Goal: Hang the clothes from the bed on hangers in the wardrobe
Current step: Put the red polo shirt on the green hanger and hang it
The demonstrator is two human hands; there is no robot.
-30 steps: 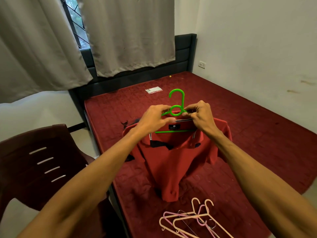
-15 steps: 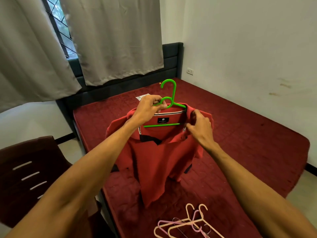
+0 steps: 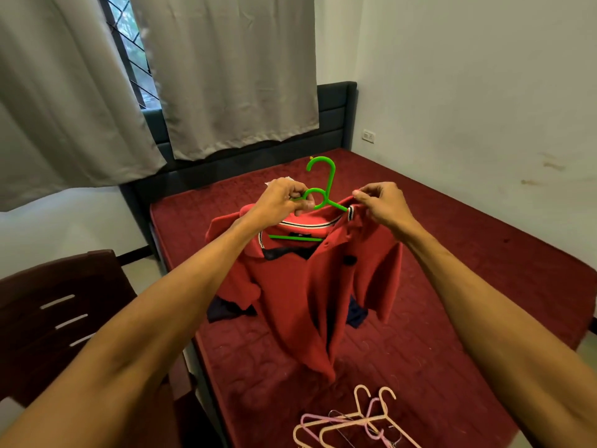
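over a dark red bed (image 3: 452, 286), grey curtains (image 3: 226, 76), white wall (image 3: 468, 76)

our forearms (image 3: 168, 305) are bare and lean up to the frame's edge; our left hand (image 3: 282, 200) and right hand (image 3: 384, 206) are bare too.

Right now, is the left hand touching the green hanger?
Touching. The head view shows the left hand pinching the green hanger at the small loop under its hook; the right hand pinches the red polo shirt collar.
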